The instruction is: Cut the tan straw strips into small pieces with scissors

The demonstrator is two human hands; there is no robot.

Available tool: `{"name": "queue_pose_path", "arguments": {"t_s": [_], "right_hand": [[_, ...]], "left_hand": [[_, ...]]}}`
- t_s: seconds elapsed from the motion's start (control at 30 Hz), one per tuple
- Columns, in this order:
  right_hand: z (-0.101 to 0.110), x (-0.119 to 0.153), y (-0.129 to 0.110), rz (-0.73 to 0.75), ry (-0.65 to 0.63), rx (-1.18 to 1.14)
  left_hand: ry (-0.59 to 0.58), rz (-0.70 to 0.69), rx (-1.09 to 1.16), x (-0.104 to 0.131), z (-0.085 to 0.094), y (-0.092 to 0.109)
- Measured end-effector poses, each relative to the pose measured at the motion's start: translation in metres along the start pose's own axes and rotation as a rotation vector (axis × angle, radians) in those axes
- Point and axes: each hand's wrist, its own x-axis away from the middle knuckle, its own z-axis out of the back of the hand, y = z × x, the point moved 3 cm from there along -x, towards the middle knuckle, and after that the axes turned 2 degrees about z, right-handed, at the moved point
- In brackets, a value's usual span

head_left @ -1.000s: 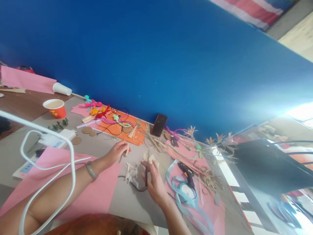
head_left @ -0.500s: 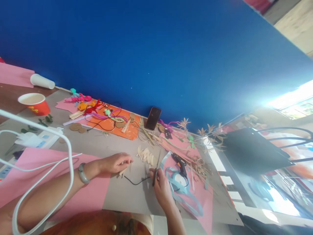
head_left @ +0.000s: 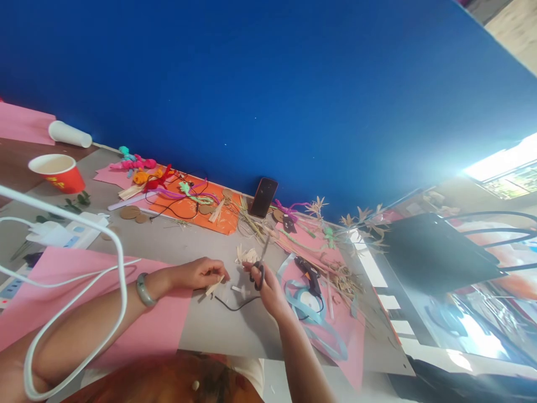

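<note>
My left hand is closed on a pale straw-like strip above the grey tabletop. Held in my right hand are black-handled scissors, their blades pointing up and away from me. Just beyond the scissors lies a small pile of pale curled strips, partly hidden by my right hand. A small white piece rests between my hands. Near it, a thin black cord curves across the table.
Right of my right hand are a glue gun and light blue ribbon. A phone leans against the blue wall. At left stand a red paper cup and power strip; a white cable loops across the view.
My right hand has moved forward and slightly left with the scissors, now over the edge of the strip pile. The strip in my left hand shows more clearly. A white piece is visible between the hands.
</note>
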Motion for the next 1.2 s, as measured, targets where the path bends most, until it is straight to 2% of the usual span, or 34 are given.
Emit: {"name": "queue_pose_path", "arguments": {"t_s": [0.1,0.17,0.3,0.43,0.53,0.63,0.7,0.77,0.87,0.97,1.07,1.2], "right_hand": [[-0.013,-0.02,0.0,0.039,-0.084,-0.033],[-0.014,-0.032,0.003,0.036,-0.061,-0.037],[0.005,-0.045,0.009,-0.025,0.091,0.005],[0.021,-0.031,0.007,-0.028,0.107,-0.005],[0.019,-0.006,0.0,-0.017,-0.019,0.01],[0.007,0.016,-0.002,-0.049,-0.23,-0.009],[0.001,0.023,0.0,-0.075,-0.302,-0.031],[0.0,0.023,0.005,-0.092,-0.271,-0.046],[0.008,0.013,0.015,-0.108,-0.109,-0.057],[0.017,0.007,0.021,-0.096,0.05,-0.041],[0.015,0.008,0.018,-0.042,0.053,-0.003],[0.0,0.013,0.01,0.041,0.001,0.057]], "left_hand": [[0.071,0.025,0.098,-0.001,0.003,-0.004],[0.121,0.028,0.12,-0.001,0.006,-0.003],[0.137,0.005,0.01,-0.001,0.008,0.001],[0.077,-0.186,-0.249,-0.002,0.001,0.009],[0.049,-0.285,-0.381,-0.002,-0.005,0.012],[0.04,-0.275,-0.392,-0.002,-0.006,0.012],[0.037,-0.247,-0.349,-0.002,-0.005,0.012],[0.039,-0.201,-0.267,-0.001,-0.004,0.011],[0.069,-0.07,-0.085,0.0,-0.001,0.009],[0.184,0.049,0.107,0.001,0.003,0.006],[0.338,0.046,0.215,-0.001,0.009,0.004],[0.458,0.007,0.26,-0.005,0.016,0.001]]}}
